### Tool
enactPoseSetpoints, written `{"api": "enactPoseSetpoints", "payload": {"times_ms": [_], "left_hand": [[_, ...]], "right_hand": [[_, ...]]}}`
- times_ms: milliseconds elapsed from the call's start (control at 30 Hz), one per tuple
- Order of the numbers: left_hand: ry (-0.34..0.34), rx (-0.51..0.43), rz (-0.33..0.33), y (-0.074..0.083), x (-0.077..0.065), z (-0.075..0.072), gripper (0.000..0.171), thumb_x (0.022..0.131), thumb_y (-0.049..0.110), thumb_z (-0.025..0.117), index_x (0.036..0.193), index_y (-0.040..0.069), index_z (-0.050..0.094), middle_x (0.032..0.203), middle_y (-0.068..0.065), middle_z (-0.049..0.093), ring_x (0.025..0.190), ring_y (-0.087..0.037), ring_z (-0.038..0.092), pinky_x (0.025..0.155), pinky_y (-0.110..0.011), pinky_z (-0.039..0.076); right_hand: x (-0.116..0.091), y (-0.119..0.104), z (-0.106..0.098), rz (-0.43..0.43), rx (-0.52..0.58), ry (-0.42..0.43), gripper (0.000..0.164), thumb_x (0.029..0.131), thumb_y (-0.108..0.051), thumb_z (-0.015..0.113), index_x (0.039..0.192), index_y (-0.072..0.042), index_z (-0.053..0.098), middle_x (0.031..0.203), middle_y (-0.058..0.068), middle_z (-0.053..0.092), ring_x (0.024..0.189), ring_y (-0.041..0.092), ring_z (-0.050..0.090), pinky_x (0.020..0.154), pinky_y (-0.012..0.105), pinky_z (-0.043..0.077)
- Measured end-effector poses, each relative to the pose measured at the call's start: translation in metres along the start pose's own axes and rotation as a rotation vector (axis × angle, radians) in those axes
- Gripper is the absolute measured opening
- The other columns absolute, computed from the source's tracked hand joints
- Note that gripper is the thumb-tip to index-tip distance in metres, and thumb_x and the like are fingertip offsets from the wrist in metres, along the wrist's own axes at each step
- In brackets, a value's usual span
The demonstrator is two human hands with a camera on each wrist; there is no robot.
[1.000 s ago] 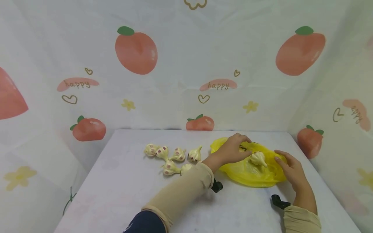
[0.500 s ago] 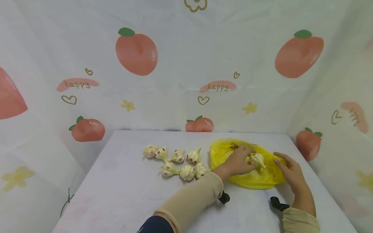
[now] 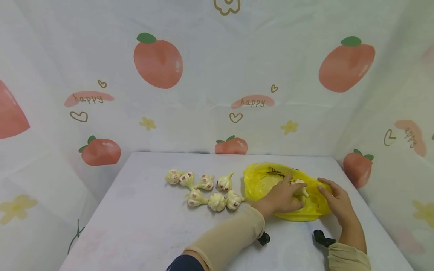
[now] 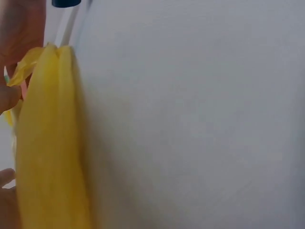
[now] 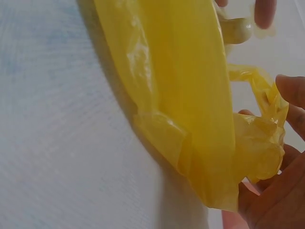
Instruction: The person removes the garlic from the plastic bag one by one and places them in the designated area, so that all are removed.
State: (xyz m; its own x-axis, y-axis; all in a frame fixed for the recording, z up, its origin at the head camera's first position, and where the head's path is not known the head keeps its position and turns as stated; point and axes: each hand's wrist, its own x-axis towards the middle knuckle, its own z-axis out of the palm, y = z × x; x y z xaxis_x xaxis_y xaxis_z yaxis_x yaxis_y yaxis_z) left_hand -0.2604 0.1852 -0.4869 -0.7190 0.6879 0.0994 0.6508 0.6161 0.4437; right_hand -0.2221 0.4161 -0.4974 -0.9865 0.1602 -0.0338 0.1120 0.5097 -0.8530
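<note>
A yellow plastic bag (image 3: 259,185) lies with its mouth spread on the right of the table. One pale garlic bulb (image 3: 304,191) sits inside it, partly covered by my left hand (image 3: 282,196), whose thumb and fingers are spread on either side of the bulb. In the right wrist view two fingertips show beside the bulb's neck (image 5: 236,31). My right hand (image 3: 341,205) holds the bag's right edge, thumb in front and fingers behind, with a crumpled bag handle (image 5: 271,102) between them. Several garlic bulbs (image 3: 216,202) stand in two loose rows left of the bag.
The white table (image 3: 135,214) is backed and flanked by a fruit-print cloth (image 3: 196,94). Black wrist mounts (image 3: 323,238) jut from below both wrists. A thin green cord (image 3: 77,234) hangs by the table's left edge.
My left hand has come down and to the right, from above the bag to around the garlic bulb in it. My right hand has stayed at the bag's edge.
</note>
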Motion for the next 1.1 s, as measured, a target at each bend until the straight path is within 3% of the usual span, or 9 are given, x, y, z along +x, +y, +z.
{"api": "enactPoseSetpoints", "payload": {"times_ms": [167,333,500,667,767,867,1000,1100], "left_hand": [[-0.04,0.004,0.005,0.001,-0.003,0.006,0.057,0.103,0.049,0.066,0.157,0.037,0.051,0.172,-0.005,0.032,0.147,-0.019,0.05,0.118,-0.032,0.046],[0.007,0.091,0.052,0.003,-0.003,0.006,0.044,0.102,0.046,0.068,0.144,0.031,0.064,0.163,-0.006,0.044,0.14,-0.017,0.055,0.114,-0.028,0.049],[0.056,0.149,0.085,0.003,-0.005,0.006,0.03,0.098,0.039,0.074,0.125,0.027,0.071,0.144,-0.003,0.057,0.12,-0.01,0.062,0.098,-0.019,0.052],[0.126,0.173,0.074,-0.001,-0.003,0.013,0.023,0.098,0.035,0.076,0.115,0.025,0.065,0.118,0.006,0.06,0.092,-0.004,0.056,0.076,-0.014,0.043],[0.152,0.155,0.062,-0.004,0.0,0.017,0.022,0.101,0.033,0.073,0.117,0.023,0.061,0.111,0.008,0.059,0.087,-0.002,0.054,0.072,-0.013,0.041],[0.149,0.104,0.038,-0.005,0.001,0.019,0.029,0.105,0.03,0.068,0.129,0.02,0.056,0.115,0.006,0.06,0.086,-0.002,0.056,0.073,-0.011,0.045],[0.123,0.056,0.011,-0.005,0.001,0.019,0.043,0.107,0.03,0.065,0.146,0.018,0.052,0.129,0.002,0.06,0.092,-0.002,0.061,0.083,-0.011,0.051],[0.112,0.04,0.013,-0.005,0.001,0.017,0.044,0.108,0.03,0.064,0.149,0.018,0.055,0.131,0.003,0.059,0.101,-0.001,0.06,0.091,-0.01,0.05]], "right_hand": [[0.0,0.001,0.0,0.007,0.007,-0.005,0.065,0.113,-0.044,0.047,0.16,0.0,0.039,0.169,0.033,0.028,0.154,0.056,0.021,0.123,0.076,0.019],[0.001,0.001,0.001,0.006,0.009,0.004,0.065,0.113,-0.045,0.047,0.16,-0.001,0.039,0.169,0.032,0.029,0.155,0.056,0.021,0.124,0.075,0.019],[0.002,0.001,0.001,0.017,0.004,0.009,0.066,0.112,-0.046,0.048,0.161,-0.001,0.039,0.169,0.031,0.029,0.155,0.055,0.022,0.124,0.074,0.019],[0.002,0.001,0.0,0.023,0.007,0.009,0.067,0.112,-0.046,0.048,0.161,-0.001,0.039,0.17,0.031,0.028,0.155,0.055,0.021,0.125,0.074,0.019],[0.002,0.001,0.001,0.015,0.006,0.012,0.066,0.113,-0.045,0.048,0.16,0.0,0.039,0.169,0.031,0.029,0.155,0.055,0.022,0.125,0.074,0.019],[0.002,0.001,0.001,0.008,0.004,0.014,0.065,0.112,-0.044,0.049,0.16,0.0,0.04,0.169,0.031,0.03,0.155,0.055,0.022,0.124,0.074,0.019],[0.002,0.001,0.001,0.008,0.005,0.013,0.065,0.113,-0.043,0.049,0.16,0.0,0.04,0.168,0.032,0.03,0.155,0.056,0.022,0.124,0.075,0.019],[0.002,0.0,0.001,0.012,0.007,0.009,0.065,0.113,-0.043,0.049,0.161,0.0,0.04,0.169,0.031,0.029,0.155,0.055,0.021,0.124,0.075,0.019]]}}
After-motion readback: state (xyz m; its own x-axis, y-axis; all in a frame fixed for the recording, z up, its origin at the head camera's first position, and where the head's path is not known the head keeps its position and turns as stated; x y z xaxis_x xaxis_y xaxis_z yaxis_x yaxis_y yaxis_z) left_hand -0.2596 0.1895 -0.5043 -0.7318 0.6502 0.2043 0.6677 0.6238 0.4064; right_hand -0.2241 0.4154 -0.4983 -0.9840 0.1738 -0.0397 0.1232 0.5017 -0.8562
